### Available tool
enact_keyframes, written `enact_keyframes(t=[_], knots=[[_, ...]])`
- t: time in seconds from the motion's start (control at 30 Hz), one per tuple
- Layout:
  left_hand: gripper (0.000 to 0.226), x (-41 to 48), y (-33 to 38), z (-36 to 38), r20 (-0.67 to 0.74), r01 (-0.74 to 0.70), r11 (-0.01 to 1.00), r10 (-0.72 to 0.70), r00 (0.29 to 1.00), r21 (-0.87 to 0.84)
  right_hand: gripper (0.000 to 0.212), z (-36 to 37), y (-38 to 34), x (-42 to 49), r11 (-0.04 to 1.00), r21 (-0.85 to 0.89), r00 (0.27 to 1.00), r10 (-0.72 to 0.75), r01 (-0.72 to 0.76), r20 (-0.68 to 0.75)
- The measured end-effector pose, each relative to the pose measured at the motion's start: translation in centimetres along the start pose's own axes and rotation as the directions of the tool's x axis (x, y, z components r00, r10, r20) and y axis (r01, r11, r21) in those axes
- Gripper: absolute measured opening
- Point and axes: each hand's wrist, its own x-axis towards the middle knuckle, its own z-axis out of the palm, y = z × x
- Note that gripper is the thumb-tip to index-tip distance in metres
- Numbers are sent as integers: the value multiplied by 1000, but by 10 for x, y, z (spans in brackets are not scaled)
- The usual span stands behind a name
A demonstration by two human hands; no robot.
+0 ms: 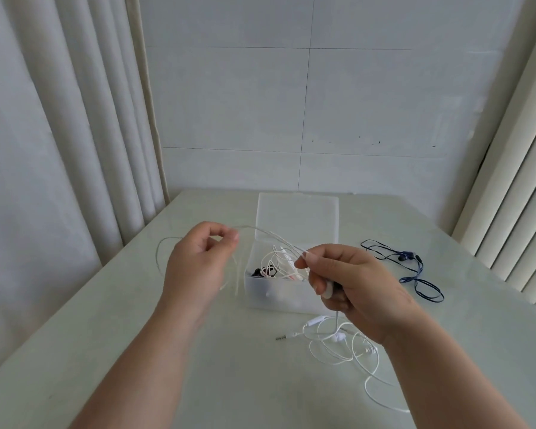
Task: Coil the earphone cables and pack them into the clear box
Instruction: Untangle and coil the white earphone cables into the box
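Note:
A thin white earphone cable (270, 234) stretches in the air between both hands. My left hand (198, 261) pinches it between thumb and fingers, and a loop trails off to the left. My right hand (350, 283) grips several strands of the same cable with its white earpieces, just above the front of the clear box (279, 300). The box stands open, lid up behind, with coiled white, pink and black cables inside. More white cable (331, 339) with a jack plug and remote lies on the table below my right hand. A dark blue earphone (412, 264) lies uncoiled to the right.
The pale table (136, 335) meets a tiled wall at the back. Curtains hang at the left and right edges of the table.

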Motion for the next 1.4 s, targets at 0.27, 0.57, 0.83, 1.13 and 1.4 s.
enact_keyframes(t=[0.27,0.57,0.83,1.13,1.4], knots=[[11,-6,12,-4,293,288,955,-257,921,-69,24,1,3,0,991,-133,999,-11,6,-32],[5,2,-7,-26,298,263,889,-384,874,376,21,-10,2,1,975,-211,971,-111,66,-210],[47,0,-8,-23,87,-33,412,-113,990,911,17,-11,1,0,958,-272,955,-159,88,-251],[38,-8,0,-6,432,-166,978,97,897,125,17,0,5,1,948,-311,988,-107,68,-109],[81,-8,5,5,418,162,924,-2,908,-347,15,4,4,0,916,-401,987,-70,8,-142]])
